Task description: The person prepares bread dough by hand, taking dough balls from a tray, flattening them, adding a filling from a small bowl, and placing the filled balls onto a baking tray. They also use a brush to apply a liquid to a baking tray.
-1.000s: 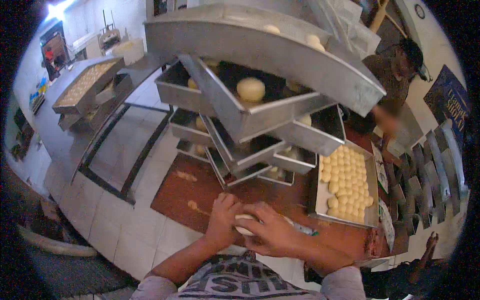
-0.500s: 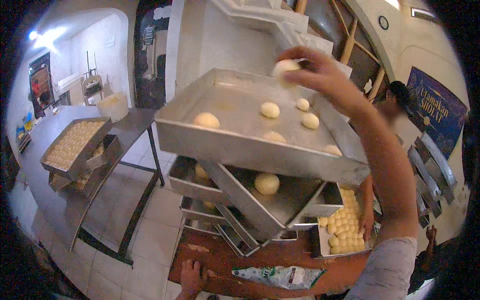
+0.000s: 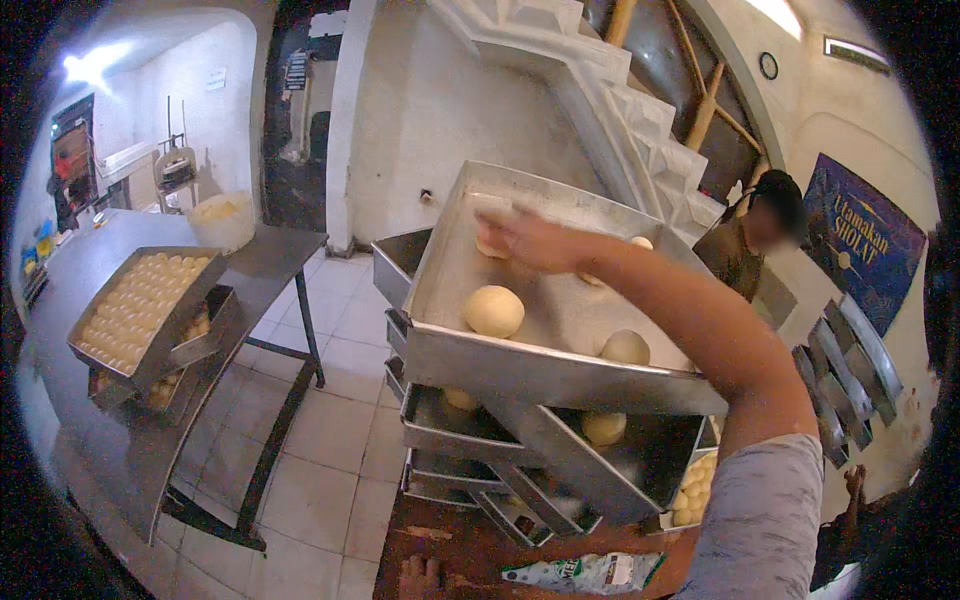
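Observation:
My right hand [image 3: 525,242] reaches across into the top metal tray [image 3: 560,362], fingers closed around a dough ball [image 3: 489,248] low at its far left; motion blurs the fingertips. Other round dough balls lie apart in this tray: a large one [image 3: 494,312] near the front left, another [image 3: 625,348] near the front, and a small one [image 3: 641,243] at the far right. My forearm partly covers one more. My left hand [image 3: 420,577] rests on the brown table [image 3: 455,550] at the lower edge, fingers lying on it with nothing held.
More metal trays [image 3: 470,435] are stacked crosswise under the top one, some holding dough balls. A green and white plastic package [image 3: 585,572] lies in front. On the left, a table [image 3: 150,228] bears dough-filled trays and a tub [image 3: 222,222]. Another person [image 3: 745,245] stands at the far right.
My right hand has come down from above the tray's far side and moved left into it with the dough ball. The view has shifted; my left hand stays on the table.

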`<act>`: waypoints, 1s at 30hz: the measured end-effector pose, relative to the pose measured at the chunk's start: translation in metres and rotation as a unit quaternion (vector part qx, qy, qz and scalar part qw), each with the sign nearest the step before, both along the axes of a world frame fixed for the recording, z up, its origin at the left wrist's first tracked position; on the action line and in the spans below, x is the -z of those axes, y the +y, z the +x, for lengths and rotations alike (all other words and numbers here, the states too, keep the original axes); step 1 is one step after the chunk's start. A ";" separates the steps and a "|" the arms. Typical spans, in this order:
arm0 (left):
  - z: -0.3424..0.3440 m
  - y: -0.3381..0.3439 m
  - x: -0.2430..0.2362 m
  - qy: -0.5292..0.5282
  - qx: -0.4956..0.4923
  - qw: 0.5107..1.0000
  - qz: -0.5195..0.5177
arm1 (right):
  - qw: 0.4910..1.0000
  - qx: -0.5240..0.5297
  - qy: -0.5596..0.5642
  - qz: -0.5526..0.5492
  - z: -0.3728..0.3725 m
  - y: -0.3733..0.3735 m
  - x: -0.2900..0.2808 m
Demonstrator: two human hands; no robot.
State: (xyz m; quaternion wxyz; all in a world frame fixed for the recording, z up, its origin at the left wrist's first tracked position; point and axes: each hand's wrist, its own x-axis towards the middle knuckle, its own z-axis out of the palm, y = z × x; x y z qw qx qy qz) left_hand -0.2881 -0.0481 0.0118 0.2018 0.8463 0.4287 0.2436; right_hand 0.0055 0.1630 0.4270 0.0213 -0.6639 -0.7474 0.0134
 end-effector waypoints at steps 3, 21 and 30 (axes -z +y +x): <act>0.000 -0.002 -0.010 0.001 0.001 1.000 0.000 | 0.995 0.036 0.009 0.093 -0.001 -0.002 -0.007; 0.008 -0.006 0.003 0.035 -0.025 0.997 -0.065 | 0.742 0.145 0.017 0.654 0.146 -0.353 -0.004; 0.018 -0.029 0.019 -0.089 -0.035 0.987 0.126 | 0.865 0.499 0.035 0.031 0.231 -0.455 0.340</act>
